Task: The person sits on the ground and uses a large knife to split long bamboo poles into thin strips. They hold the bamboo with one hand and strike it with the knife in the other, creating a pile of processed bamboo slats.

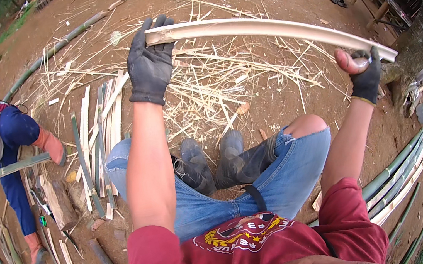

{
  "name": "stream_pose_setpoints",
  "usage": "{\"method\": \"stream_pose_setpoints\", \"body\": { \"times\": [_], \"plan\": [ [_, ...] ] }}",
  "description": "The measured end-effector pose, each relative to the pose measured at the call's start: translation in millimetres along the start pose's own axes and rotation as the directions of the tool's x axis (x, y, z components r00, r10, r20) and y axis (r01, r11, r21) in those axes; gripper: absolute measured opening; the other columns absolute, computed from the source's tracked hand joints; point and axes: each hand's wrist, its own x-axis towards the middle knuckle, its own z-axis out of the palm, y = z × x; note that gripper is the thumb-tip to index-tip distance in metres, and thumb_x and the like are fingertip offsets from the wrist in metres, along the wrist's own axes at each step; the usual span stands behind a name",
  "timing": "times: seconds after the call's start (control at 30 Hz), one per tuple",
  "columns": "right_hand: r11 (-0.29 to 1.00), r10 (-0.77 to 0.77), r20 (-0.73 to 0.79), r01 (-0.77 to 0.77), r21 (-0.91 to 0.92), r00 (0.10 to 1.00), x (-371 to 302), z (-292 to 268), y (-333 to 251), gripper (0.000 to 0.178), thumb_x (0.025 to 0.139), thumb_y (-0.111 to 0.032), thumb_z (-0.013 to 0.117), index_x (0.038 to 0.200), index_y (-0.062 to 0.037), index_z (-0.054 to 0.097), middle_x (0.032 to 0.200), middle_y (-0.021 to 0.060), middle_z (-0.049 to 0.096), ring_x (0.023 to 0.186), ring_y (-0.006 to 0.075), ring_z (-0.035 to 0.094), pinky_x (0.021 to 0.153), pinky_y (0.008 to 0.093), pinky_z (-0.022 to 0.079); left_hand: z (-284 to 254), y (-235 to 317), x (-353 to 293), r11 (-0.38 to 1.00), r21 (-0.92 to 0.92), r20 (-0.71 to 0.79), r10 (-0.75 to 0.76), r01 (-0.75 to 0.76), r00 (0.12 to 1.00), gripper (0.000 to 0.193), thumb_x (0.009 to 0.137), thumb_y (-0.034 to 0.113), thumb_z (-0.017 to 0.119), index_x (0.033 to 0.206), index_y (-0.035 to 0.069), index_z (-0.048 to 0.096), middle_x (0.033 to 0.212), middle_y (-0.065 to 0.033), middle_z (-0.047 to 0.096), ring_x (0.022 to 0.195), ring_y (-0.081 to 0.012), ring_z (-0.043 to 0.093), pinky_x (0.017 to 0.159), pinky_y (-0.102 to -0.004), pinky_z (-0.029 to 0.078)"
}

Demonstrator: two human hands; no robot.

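Note:
A long split bamboo strip (261, 28), pale on its inner side, is held up in front of me, sloping down from left to right. My left hand (150, 69), in a black glove, holds its left end, with the fingers passing behind it. Near the other end, my right hand (365, 71) grips the strip in a dark glove. Bare fingers or a thumb seem to show out of that glove. Under the strip, thin bamboo shavings (214, 83) litter the brown dirt between my hands and my dark boots (194, 163).
Split bamboo slats (92, 147) lie left of my knees, beside a short log (60, 204). A person in orange boots (49, 143) sits at left, holding a bamboo piece (27, 164). Green bamboo lengths (394, 173) lie at right, near a tree trunk (422, 44).

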Motion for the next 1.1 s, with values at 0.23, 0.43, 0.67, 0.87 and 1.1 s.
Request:
{"method": "stream_pose_setpoints", "body": {
  "times": [0.23, 0.43, 0.67, 0.87, 1.1],
  "plan": [
    [0.967, 0.192, -0.015, -0.187, 0.174, 0.981, -16, -58, 65, 0.040, 0.098, -0.042, 0.048, 0.103, -0.0023, 0.051, 0.095, 0.0169, 0.056, 0.087, 0.0334, 0.058, 0.084, 0.0495, 0.048, 56, 33, -30, 0.996, 0.038, 0.360, 0.067, -0.086, 0.930, 0.064, 0.100, 0.027, 0.051, 0.149, -0.002, 0.022, 0.151, -0.0225, 0.031, 0.140, -0.0320, 0.034, 0.117, -0.0416, 0.034],
    [0.929, 0.326, 0.025, -0.325, 0.178, 0.945, -39, -33, 66, 0.033, 0.096, -0.038, 0.056, 0.075, -0.0121, 0.053, 0.065, 0.0028, 0.054, 0.061, 0.0174, 0.053, 0.059, 0.0345, 0.046, 76, 49, -39, 0.962, 0.168, 0.442, 0.123, -0.216, 0.889, 0.059, 0.097, 0.009, 0.055, 0.148, 0.000, 0.026, 0.149, -0.0215, 0.035, 0.139, -0.0308, 0.037, 0.114, -0.0384, 0.041],
    [0.906, 0.423, -0.049, -0.423, 0.018, 0.905, -30, -64, 93, 0.027, 0.094, -0.034, 0.060, 0.096, -0.0066, 0.058, 0.070, 0.0037, 0.055, 0.062, 0.0163, 0.053, 0.056, 0.0319, 0.046, 98, 51, -23, 0.837, 0.295, 0.340, 0.359, -0.461, 0.869, 0.049, 0.093, 0.016, 0.065, 0.134, 0.000, 0.046, 0.121, -0.0170, 0.064, 0.111, -0.0250, 0.064, 0.091, -0.0373, 0.059],
    [0.930, 0.201, -0.448, -0.313, -0.191, 0.871, -27, -100, 102, 0.033, 0.092, -0.028, 0.062, 0.114, -0.0060, 0.052, 0.077, 0.0078, 0.054, 0.067, 0.0239, 0.057, 0.059, 0.0354, 0.049, 93, 82, 8, 0.669, 0.418, 0.272, 0.553, -0.615, 0.787, 0.045, 0.086, 0.015, 0.072, 0.126, 0.000, 0.057, 0.115, -0.0155, 0.067, 0.099, -0.0202, 0.069, 0.082, -0.0326, 0.061],
    [0.866, 0.172, 0.168, -0.068, -0.496, 0.971, -95, 89, 80, 0.042, 0.094, -0.034, 0.065, 0.121, -0.0030, 0.060, 0.068, -0.0023, 0.049, 0.059, 0.0102, 0.053, 0.053, 0.0270, 0.048, 79, 49, 7, 0.512, 0.687, 0.317, 0.428, -0.516, 0.846, 0.045, 0.085, 0.009, 0.074, 0.125, -0.002, 0.059, 0.114, -0.0136, 0.067, 0.100, -0.0155, 0.066, 0.087, -0.0290, 0.057]
  ]
}}
